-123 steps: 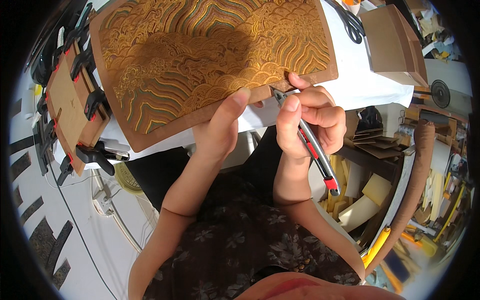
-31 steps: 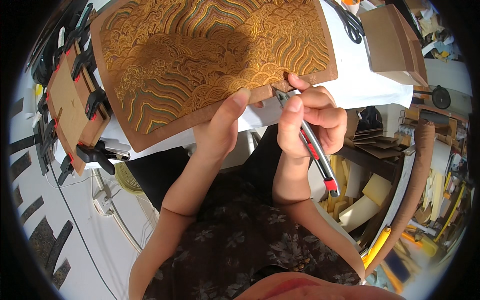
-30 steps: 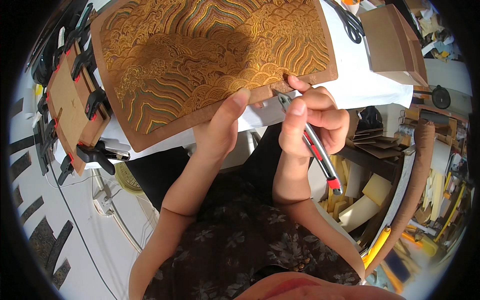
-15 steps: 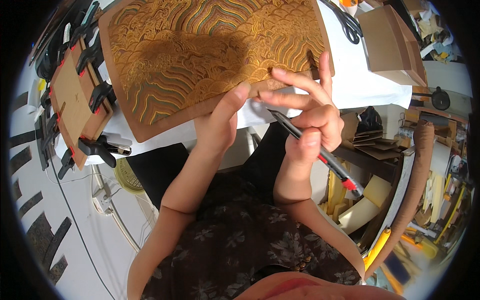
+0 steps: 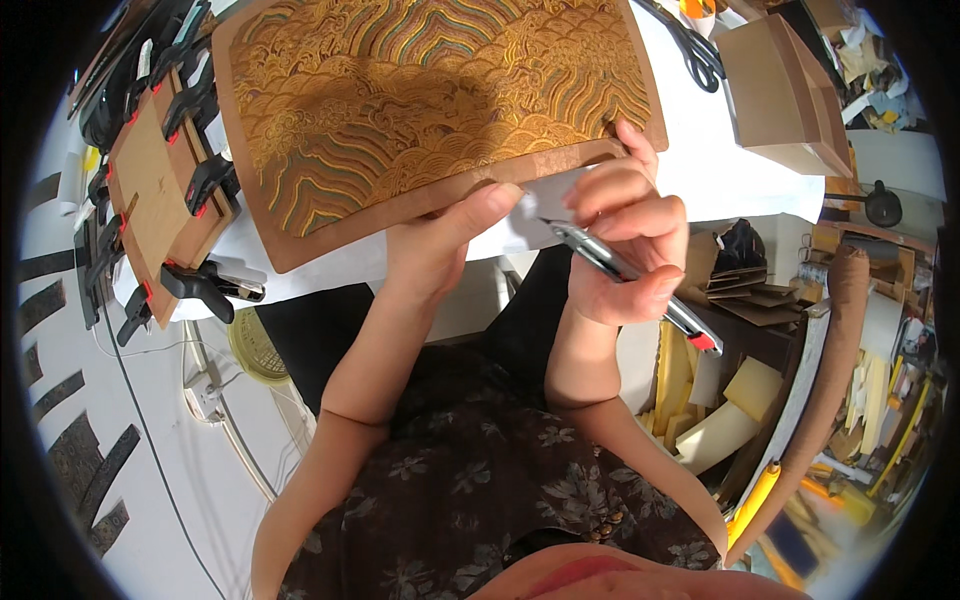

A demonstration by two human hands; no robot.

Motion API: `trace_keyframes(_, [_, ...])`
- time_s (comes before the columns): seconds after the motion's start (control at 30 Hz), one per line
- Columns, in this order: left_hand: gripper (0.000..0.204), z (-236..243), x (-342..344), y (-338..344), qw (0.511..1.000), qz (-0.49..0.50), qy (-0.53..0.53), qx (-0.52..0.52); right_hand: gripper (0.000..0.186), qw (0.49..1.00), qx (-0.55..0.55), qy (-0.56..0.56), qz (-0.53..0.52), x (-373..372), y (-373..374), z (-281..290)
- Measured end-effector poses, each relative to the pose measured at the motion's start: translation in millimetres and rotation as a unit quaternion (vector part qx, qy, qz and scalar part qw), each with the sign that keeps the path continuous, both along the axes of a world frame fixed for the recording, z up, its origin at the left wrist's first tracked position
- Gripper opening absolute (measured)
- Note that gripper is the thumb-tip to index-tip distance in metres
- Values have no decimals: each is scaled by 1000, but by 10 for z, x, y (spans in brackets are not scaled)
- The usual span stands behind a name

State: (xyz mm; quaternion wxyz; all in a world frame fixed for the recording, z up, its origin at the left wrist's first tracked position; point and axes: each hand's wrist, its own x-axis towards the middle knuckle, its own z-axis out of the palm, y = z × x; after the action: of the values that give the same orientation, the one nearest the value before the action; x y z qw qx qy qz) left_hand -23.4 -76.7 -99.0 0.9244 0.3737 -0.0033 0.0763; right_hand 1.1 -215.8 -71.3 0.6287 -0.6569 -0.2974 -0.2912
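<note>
A brown panel [image 5: 420, 110] with a raised gold wave pattern and a plain border is tilted up over the white-covered table. My left hand [image 5: 440, 240] grips its near edge, thumb along the border and fingers hidden underneath. To its right, my right hand [image 5: 630, 230] is closed around a slim silver utility knife [image 5: 690, 327] with a red end. The knife's dark tip points up and left, toward my left thumb, just short of the panel's edge. One outer finger of my right hand touches the panel near its right corner.
Black clamps [image 5: 208, 185] with red pads hold wooden boards [image 5: 145, 185] at the left. Black-handled scissors [image 5: 695, 55] and a cardboard box [image 5: 780, 90] stand at the far right of the white table covering [image 5: 740, 185]. Scraps and a brown roll [image 5: 840, 300] crowd the right side.
My right hand's raised fingers have curled in and come away from the near edge beside my left thumb. The knife has turned slightly in my grip. The panel has shifted a little.
</note>
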Motion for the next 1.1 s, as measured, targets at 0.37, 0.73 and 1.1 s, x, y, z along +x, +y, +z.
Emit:
trace_keyframes(0.37, [25,131,-30,67,999,23,-22,-23,47,959,257,-16,-120,104,-245,-50])
trace_keyframes(0.73, [36,0,-17,210,999,15,-30,-13,44,950,292,17,-113,56,-146,10])
trace_keyframes(1.1, [49,90,22,112,996,-2,-26,-90,50,960,274,44,41,-215,155,-33])
